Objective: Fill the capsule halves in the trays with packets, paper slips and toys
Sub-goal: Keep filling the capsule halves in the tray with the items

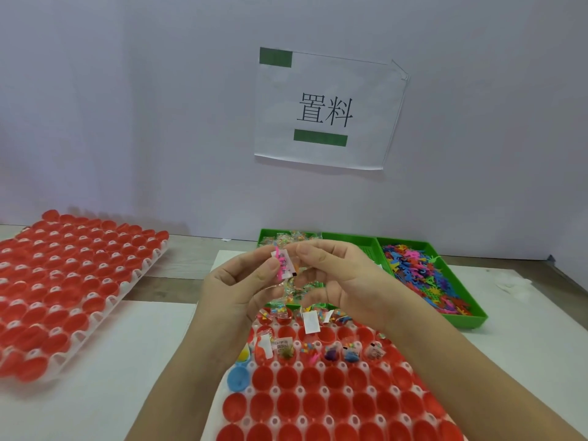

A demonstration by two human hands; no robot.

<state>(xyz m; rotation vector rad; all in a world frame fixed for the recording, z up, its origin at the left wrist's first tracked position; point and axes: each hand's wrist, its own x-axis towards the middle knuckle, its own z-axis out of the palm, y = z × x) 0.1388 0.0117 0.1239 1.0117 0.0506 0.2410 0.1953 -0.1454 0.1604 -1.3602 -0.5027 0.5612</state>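
Observation:
Both my hands are raised above the near tray [334, 405] of red capsule halves. My left hand [241, 288] pinches a small white paper slip with a pink toy piece [282, 264] between thumb and fingers. My right hand [346, 281] has its fingertips at the same bundle and curls over clear candy packets [296, 291]. The tray's two far rows hold packets, slips [310, 321] and toys; the nearer rows of red halves hold nothing. One blue half [238, 378] and one yellow half [243, 354] sit at the tray's left edge.
A second tray of red capsule halves [63, 281] lies at the left. Behind my hands stands a green bin [471, 319] with compartments: clear packets [286, 238] at the left, colourful foam toys [423, 278] at the right. A paper sign [324, 113] hangs on the wall.

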